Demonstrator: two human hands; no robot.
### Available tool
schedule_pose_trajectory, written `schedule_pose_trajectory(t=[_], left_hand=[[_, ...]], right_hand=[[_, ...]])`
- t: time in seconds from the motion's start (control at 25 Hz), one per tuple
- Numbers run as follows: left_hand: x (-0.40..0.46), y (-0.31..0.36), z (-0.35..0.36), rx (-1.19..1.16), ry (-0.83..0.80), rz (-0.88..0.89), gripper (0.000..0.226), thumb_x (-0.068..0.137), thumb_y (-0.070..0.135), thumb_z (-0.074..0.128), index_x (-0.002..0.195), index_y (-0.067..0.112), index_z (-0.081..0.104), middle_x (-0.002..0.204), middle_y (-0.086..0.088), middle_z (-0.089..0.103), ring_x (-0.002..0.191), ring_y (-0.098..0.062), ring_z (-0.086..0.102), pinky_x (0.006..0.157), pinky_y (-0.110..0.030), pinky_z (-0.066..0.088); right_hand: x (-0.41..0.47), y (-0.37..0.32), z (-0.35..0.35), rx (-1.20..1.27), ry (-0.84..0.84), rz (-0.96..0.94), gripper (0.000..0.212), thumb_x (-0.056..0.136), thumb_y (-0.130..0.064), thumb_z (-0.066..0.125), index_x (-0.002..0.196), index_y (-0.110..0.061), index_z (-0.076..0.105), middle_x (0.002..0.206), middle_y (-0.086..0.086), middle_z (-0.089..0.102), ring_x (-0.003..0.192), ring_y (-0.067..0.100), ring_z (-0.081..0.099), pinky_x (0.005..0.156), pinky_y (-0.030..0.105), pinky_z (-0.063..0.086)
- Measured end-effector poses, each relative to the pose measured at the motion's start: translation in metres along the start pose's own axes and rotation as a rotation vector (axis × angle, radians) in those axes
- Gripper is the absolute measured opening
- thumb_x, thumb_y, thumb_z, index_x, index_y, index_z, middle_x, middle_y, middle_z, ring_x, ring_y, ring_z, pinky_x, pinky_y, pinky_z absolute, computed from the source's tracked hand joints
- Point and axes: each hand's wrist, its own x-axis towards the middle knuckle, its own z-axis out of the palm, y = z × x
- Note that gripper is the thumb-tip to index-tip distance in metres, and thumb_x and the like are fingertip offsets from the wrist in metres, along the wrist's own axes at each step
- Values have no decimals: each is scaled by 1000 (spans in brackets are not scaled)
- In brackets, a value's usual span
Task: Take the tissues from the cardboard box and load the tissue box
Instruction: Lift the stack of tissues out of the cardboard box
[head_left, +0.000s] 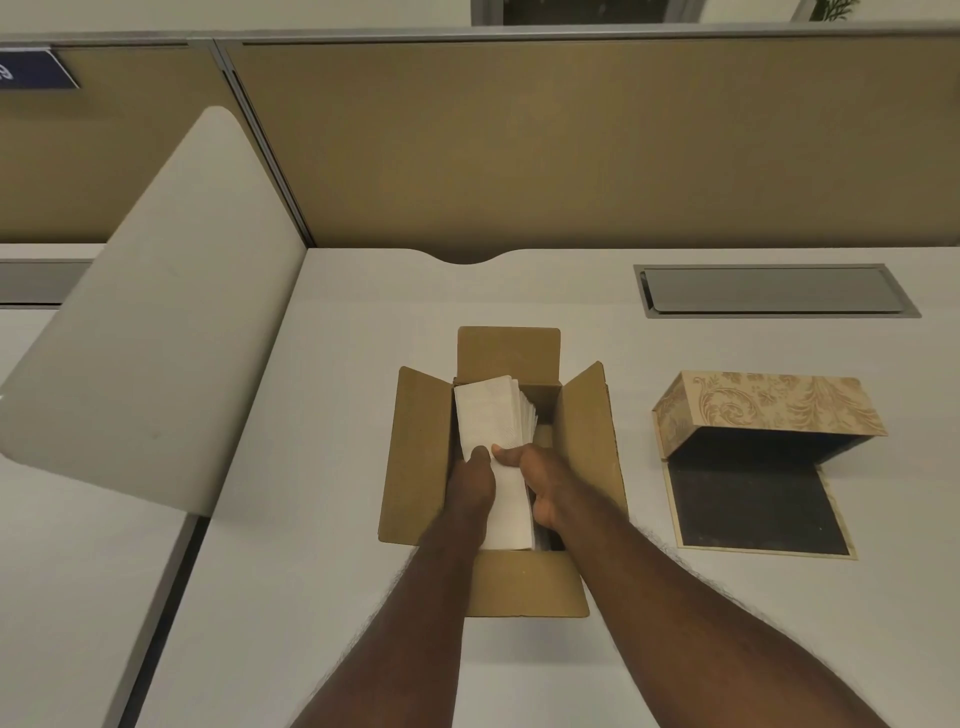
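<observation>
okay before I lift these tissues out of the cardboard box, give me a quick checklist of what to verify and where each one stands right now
1. Both hands on the stack: left hand and right hand grip the tissues at the near end. Ok.
2. Far end supported: no hand under it; the sheets fan out there. Not ok.
3. Cardboard box flaps folded out of the way. Ok.
4. Tissue box open: it is tipped up off its dark base panel. Ok.
5. Desk between the boxes bare. Ok.
6. Whole stack gathered: bottom hidden. Cannot tell.
</observation>
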Motion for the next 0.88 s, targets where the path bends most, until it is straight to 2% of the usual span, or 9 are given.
schedule_pose_trajectory(t=[0.12, 0.24, 0.28, 0.4, 0.52, 0.72, 0.8, 0.88], left_hand=[[2, -2, -1, -20, -15, -1, 50, 100, 41, 30, 134, 9, 48, 123, -15, 60, 109, -29, 60, 98, -44, 48], [2, -1, -3, -56, -39, 3, 45, 99, 41, 32, 126, 11, 51, 98, -9, 63, 84, -22, 61, 82, -38, 49], [2, -1, -3, -63, -48, 2, 44, 98, 42, 33, 124, 12, 52, 98, -9, 63, 82, -21, 60, 81, -38, 49], [1, -1, -2, -71, -80, 23, 43, 96, 45, 36, 119, 14, 55, 105, -10, 66, 85, -23, 62, 79, -38, 51], [-1, -3, -4, -77, -86, 49, 38, 95, 45, 38, 113, 17, 56, 97, -7, 66, 85, -22, 63, 70, -33, 50], [-2, -5, -8, -121, -133, 53, 40, 87, 43, 45, 113, 17, 60, 104, -12, 70, 90, -28, 66, 74, -37, 53], [-1, -6, -10, -135, -130, 73, 40, 85, 42, 46, 113, 17, 61, 105, -13, 70, 92, -30, 67, 79, -41, 55], [-1, -7, -12, -158, -128, 90, 41, 84, 42, 46, 112, 17, 62, 104, -13, 71, 93, -31, 67, 78, -40, 54]], right_hand=[[-1, 3, -1, 10, -43, -1, 29, 84, -21, 71, 107, -7, 60, 95, 12, 67, 84, 30, 64, 60, 36, 50], [0, 2, -3, 12, -49, -27, 27, 84, -21, 71, 105, -10, 59, 96, 11, 67, 85, 30, 63, 61, 35, 49], [0, 2, -4, 14, -54, -35, 26, 84, -20, 71, 105, -11, 59, 97, 10, 67, 86, 30, 64, 61, 35, 50], [-2, 2, -6, 42, -86, -42, 22, 84, -19, 70, 102, -14, 60, 97, 11, 68, 86, 29, 65, 61, 35, 50], [-5, 0, -7, 73, -108, -52, 31, 81, -16, 69, 110, -13, 59, 100, 13, 68, 87, 31, 65, 64, 37, 52], [-10, 0, -8, 91, -135, -57, 33, 78, -15, 67, 110, -14, 60, 103, 14, 69, 89, 32, 65, 70, 39, 53], [-12, 2, -6, 78, -132, -97, 27, 79, -16, 67, 105, -17, 60, 101, 12, 69, 88, 31, 66, 66, 37, 53], [-12, 3, -3, 39, -124, -149, 29, 80, -17, 66, 109, -17, 59, 104, 12, 69, 91, 32, 66, 70, 38, 55]])
